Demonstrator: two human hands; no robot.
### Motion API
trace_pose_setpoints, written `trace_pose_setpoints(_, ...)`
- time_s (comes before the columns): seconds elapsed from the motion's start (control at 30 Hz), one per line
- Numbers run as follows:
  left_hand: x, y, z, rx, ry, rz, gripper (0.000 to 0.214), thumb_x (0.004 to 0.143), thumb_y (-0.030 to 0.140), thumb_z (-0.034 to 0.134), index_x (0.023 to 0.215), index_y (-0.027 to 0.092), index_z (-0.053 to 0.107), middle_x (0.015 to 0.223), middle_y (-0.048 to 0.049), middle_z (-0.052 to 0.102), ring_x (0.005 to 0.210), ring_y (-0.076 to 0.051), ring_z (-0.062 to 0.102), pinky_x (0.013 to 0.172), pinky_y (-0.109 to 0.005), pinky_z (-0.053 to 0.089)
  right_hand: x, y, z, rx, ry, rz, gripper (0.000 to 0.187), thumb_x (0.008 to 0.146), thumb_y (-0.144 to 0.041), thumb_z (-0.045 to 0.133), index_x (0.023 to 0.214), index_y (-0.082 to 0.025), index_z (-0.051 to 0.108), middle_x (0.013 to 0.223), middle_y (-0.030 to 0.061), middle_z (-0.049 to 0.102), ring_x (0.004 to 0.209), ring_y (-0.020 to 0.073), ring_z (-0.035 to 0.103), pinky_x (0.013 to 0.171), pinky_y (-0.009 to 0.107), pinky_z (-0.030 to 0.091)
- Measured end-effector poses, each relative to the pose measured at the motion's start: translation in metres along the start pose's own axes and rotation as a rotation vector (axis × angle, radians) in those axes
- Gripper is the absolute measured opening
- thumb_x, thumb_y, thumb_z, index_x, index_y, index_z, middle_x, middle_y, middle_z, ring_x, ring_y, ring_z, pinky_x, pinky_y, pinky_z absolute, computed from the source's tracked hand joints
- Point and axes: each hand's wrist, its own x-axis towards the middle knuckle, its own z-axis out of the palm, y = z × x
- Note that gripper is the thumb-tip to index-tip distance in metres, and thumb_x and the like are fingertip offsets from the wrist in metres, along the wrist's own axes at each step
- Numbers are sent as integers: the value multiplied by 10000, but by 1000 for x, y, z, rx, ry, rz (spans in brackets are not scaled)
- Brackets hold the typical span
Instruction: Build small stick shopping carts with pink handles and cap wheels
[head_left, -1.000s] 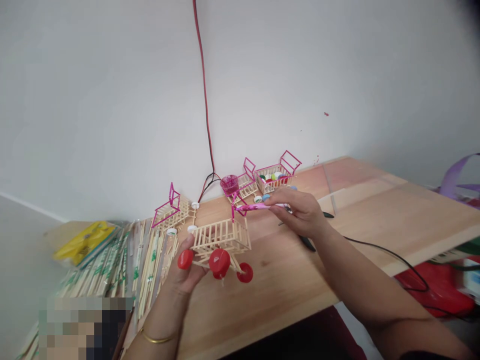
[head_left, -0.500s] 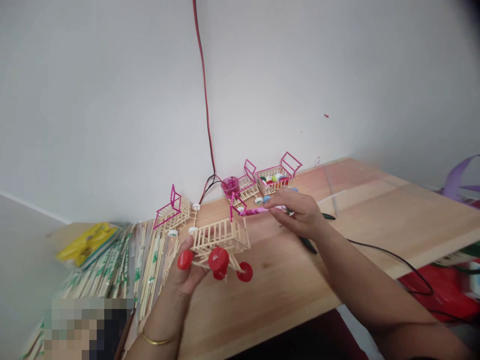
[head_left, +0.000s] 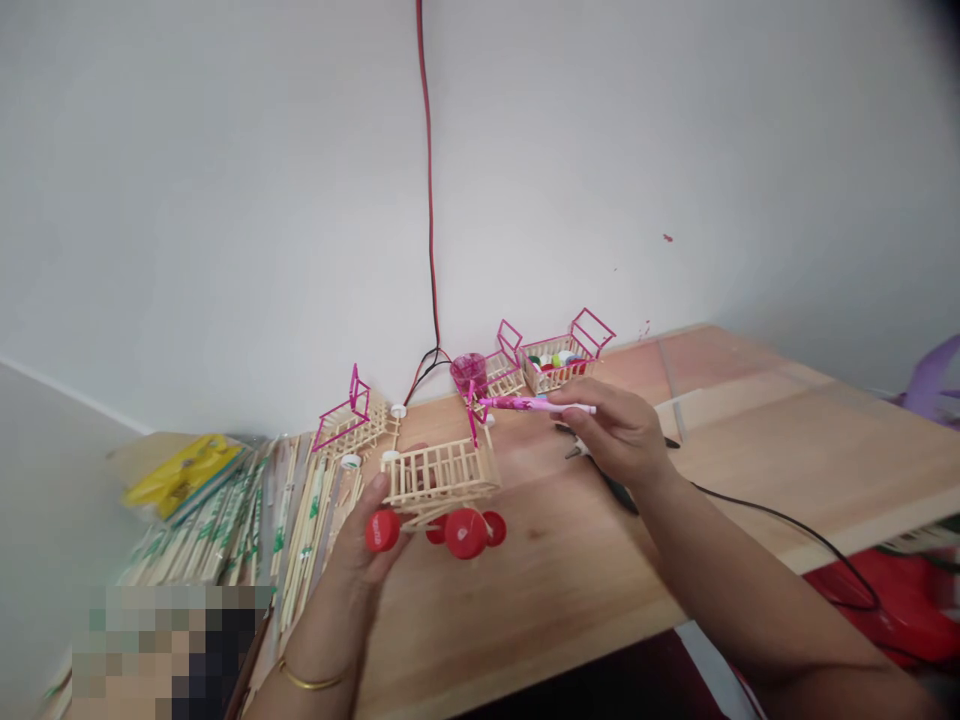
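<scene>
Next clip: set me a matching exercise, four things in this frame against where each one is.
Things:
1 stick cart
2 pink pen
3 yellow packet
4 red and black wire

Places:
A runs down the wall
B held in the right hand
C held in the left hand
D lies at the left end of the table

Pairs: 1-C, 2-B, 3-D, 4-A

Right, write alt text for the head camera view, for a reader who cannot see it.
A person's left hand holds a small stick cart with red cap wheels above a wooden table, while the right hand holds a pink pen with its tip at the cart's pink frame. Similar carts stand by the wall, and bundled sticks lie at the left.
</scene>
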Motion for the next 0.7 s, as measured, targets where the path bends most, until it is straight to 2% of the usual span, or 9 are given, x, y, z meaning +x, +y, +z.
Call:
trace_pose_setpoints(0.33, 0, -3, -1, 29, 16, 7, 450, 768, 464, 673, 1120, 185, 682, 942, -83, 754, 965, -274, 695, 866, -391, 563, 5, -7, -1, 24, -76, -72, 262, 862, -127, 601, 1081, -255, 666, 889, 30, 709, 764, 151, 634, 690, 298, 486)
trace_pose_setpoints(0.47, -1, -3, -3, 33, 33, -3, 467, 769, 472, 676, 1135, 181, 685, 993, -100, 746, 984, -277, 687, 851, -371, 569, 2, -6, -2, 50, -53, -50, 257, 865, -130, 594, 1074, -259, 669, 857, 26, 691, 759, 152, 629, 695, 303, 482)
trace_pose_setpoints(0.7, -1, -3, -4, 32, 30, 4, 459, 755, 478, 690, 1118, 197, 694, 1034, -96, 735, 1045, -291, 659, 928, -421, 526, 3, -7, -1, 30, -63, -32, 193, 865, -187, 604, 1028, -245, 690, 811, 28, 690, 717, 158, 635, 668, 303, 488)
